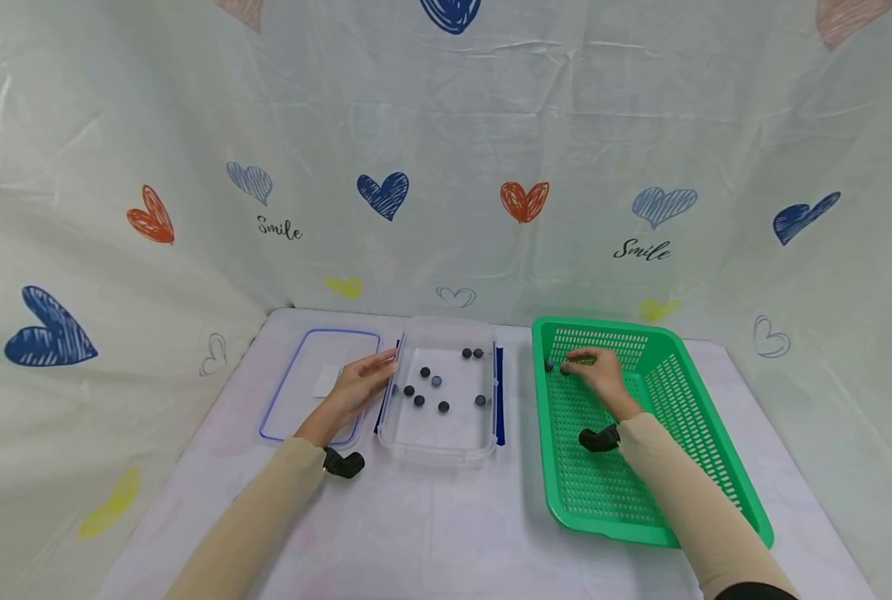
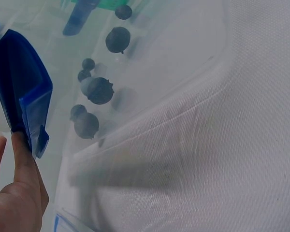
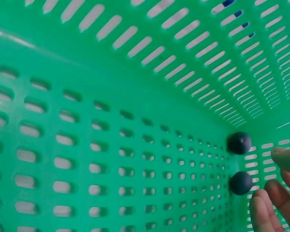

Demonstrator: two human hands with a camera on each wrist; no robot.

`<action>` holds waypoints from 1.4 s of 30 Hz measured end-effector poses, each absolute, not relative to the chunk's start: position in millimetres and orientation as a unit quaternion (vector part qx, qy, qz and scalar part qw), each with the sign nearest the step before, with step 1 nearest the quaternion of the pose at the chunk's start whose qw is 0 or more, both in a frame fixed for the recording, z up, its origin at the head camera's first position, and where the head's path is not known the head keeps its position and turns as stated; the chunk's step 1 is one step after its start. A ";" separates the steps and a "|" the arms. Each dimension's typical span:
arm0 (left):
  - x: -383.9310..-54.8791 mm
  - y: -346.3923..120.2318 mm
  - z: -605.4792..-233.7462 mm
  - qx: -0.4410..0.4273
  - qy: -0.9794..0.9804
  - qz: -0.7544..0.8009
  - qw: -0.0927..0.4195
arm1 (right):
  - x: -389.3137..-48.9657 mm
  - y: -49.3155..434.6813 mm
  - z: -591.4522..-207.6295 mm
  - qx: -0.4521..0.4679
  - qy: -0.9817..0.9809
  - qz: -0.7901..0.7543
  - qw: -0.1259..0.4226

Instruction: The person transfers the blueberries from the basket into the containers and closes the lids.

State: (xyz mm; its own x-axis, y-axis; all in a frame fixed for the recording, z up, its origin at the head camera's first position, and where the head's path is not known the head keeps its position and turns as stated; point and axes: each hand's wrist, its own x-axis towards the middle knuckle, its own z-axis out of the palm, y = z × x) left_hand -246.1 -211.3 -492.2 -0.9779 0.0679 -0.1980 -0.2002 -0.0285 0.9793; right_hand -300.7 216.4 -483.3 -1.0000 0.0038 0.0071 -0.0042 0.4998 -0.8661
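In the head view, several blueberries lie scattered on the floor of a clear plastic box with blue side latches. My left hand is at the box's left side, its fingers extended. In the left wrist view, a fingertip touches the lowered blue latch. My right hand reaches into the green basket near its far left corner. Two blueberries lie there against the basket wall. The right thumb and fingers are apart beside them, with nothing visible between.
A clear lid with a blue rim lies flat to the left of the box. The white-covered table extends in front. Behind it hangs a sheet printed with hearts.
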 end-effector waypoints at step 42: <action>-243.0 -211.4 -490.0 -0.049 0.694 0.712 0.095 | -302.3 216.8 -504.8 0.001 -0.883 0.469 0.006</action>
State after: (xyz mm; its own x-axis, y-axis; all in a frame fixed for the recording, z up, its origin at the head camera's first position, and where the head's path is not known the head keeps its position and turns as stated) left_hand -243.0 -211.4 -490.0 -0.9770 0.0671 -0.2024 -0.2040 -0.0193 0.9788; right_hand -302.3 216.8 -504.8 -0.9999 0.0038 0.0125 -0.0082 0.5593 -0.8289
